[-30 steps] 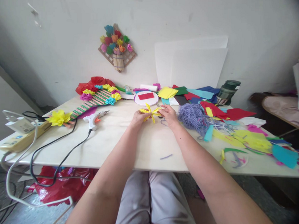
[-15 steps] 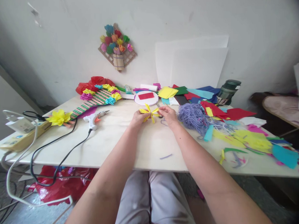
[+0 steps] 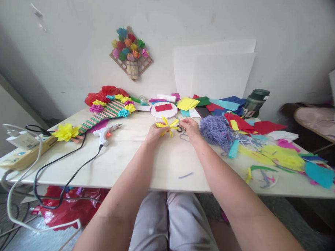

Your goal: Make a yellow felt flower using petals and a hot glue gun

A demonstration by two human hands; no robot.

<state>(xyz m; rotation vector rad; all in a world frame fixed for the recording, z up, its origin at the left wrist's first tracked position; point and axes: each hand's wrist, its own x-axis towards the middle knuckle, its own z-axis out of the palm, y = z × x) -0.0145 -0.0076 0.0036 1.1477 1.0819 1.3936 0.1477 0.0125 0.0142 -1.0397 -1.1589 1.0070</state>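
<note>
Pale tabletop point(image 3: 144, 165) against a white wall carries the work: the left hand point(image 3: 155, 131) pinches a yellow paper flower point(image 3: 167, 126) at its middle, the right hand point(image 3: 189, 127) closed on a petal tip. Shaping seems underway; spreading petals wants gentle pulls. Purple yarn point(image 3: 215, 131) lies right of the flower, a glue gun point(image 3: 106, 132) left.

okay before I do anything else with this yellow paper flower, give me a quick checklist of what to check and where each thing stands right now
1. Left hand grips the yellow paper flower: ok.
2. Right hand pinches a petal tip: ok.
3. Flower held clear of the table: cannot tell.
4. Glue gun lies apart from both hands, nozzle pointing away: ok.
5. Purple yarn clear of the right hand: not ok, it lies right beside it.
6. Glue gun hot or cold: cannot tell.
</note>
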